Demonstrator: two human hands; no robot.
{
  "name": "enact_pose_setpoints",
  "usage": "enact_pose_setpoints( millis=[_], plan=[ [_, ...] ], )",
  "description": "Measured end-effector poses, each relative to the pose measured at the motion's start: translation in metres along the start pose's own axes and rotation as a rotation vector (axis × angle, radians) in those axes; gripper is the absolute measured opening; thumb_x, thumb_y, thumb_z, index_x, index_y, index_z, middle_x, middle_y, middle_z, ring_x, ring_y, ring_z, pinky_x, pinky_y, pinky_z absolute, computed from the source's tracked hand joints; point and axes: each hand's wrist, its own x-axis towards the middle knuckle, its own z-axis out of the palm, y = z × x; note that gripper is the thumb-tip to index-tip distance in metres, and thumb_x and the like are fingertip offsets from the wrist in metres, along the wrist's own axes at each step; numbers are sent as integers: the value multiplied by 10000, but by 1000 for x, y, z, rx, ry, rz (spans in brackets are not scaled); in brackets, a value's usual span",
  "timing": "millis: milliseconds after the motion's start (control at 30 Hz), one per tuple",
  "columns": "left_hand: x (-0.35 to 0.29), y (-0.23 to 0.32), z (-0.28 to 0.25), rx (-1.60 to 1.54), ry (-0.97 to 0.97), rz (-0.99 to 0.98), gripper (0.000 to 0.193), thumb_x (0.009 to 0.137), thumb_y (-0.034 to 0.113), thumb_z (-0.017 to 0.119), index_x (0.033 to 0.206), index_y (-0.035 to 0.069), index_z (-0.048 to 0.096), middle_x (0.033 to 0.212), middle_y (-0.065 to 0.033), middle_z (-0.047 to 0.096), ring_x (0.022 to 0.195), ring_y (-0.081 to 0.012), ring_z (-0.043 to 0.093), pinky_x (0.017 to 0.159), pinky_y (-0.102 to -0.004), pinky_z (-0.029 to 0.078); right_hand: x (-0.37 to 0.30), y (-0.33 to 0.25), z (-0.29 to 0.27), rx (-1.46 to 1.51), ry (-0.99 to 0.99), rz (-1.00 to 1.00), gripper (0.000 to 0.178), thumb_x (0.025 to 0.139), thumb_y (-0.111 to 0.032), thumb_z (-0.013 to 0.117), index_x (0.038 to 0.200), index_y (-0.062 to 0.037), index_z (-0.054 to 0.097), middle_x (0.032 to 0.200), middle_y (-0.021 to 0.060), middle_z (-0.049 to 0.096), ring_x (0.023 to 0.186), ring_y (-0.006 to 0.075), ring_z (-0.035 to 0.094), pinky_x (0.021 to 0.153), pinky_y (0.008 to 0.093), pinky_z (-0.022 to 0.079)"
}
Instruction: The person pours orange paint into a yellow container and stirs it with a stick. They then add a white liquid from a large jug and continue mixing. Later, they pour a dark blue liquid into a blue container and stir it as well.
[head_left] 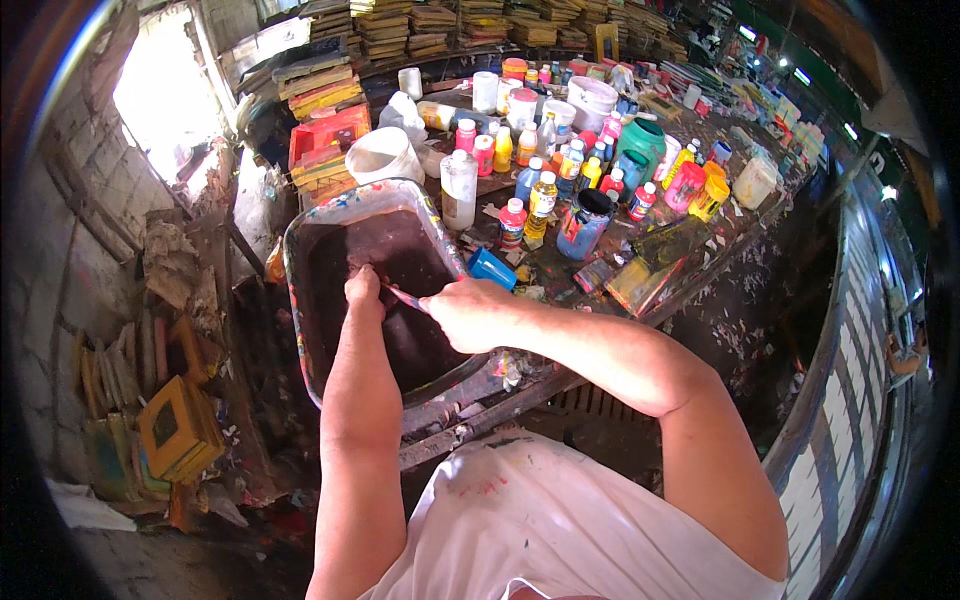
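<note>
A large paint-smeared basin (427,203) of dark brown liquid stands at the near left end of the table. My right hand (465,312) reaches over it from the right, closed round a thin, paint-stained, stick-like tool (405,297). The tool points left toward my left hand (363,287), which is over the liquid with its fingers curled in. What those fingers hold, if anything, is too small to make out. Just right of the basin, a blue plastic cup (491,268) lies tipped near my right wrist.
A white tub (385,157) stands behind the basin, beside a white bottle (459,190). Several paint bottles and a dark blue paint pot (585,224) crowd the table. Wooden frames (180,428) lie stacked at the lower left. More stacks (405,30) line the back.
</note>
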Motion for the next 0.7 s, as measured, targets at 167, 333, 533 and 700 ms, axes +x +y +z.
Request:
enact_pose_setpoints(
  millis=[167, 333, 533, 700],
  plan=[
    [-9, 4, -6, 542, 218, 336, 550, 1034, 298, 678, 1520, 53, 593, 1183, -240, 783, 1050, -408, 799, 899, -538, 666, -68, 10, -37, 61, -15, 101, 394, 926, -62, 681, 1308, -102, 769, 1128, 236, 822, 1080, 422, 805, 940, 543, 647],
    [-31, 12, -8, 1043, 311, 470, 761, 1075, 606, 586, 1653, 114, 539, 1439, -294, 736, 1318, -459, 729, 1134, -562, 568, -126, 38, -36, -84, 170, 62, 547, 971, -129, 713, 1518, -142, 690, 1075, 201, 826, 903, 417, 804, 785, 563, 650],
    [-50, 38, -14, 1410, 550, 815, 543, 1091, 519, 531, 1015, 106, 876, 1075, -178, 845, 1094, -412, 802, 998, -594, 578, -160, 89, 24, -130, 423, -12, 544, 1005, -169, 642, 1547, -177, 680, 1239, 107, 830, 999, 339, 828, 782, 538, 665],
    [-74, 54, -31, 1556, 458, 962, 271, 893, 289, 718, 966, 45, 810, 1033, -243, 824, 1025, -465, 800, 973, -586, 598, -181, 126, 70, 42, 655, -105, 513, 987, -156, 677, 1499, -156, 717, 1045, 136, 830, 876, 345, 826, 703, 507, 654]
  ],
)
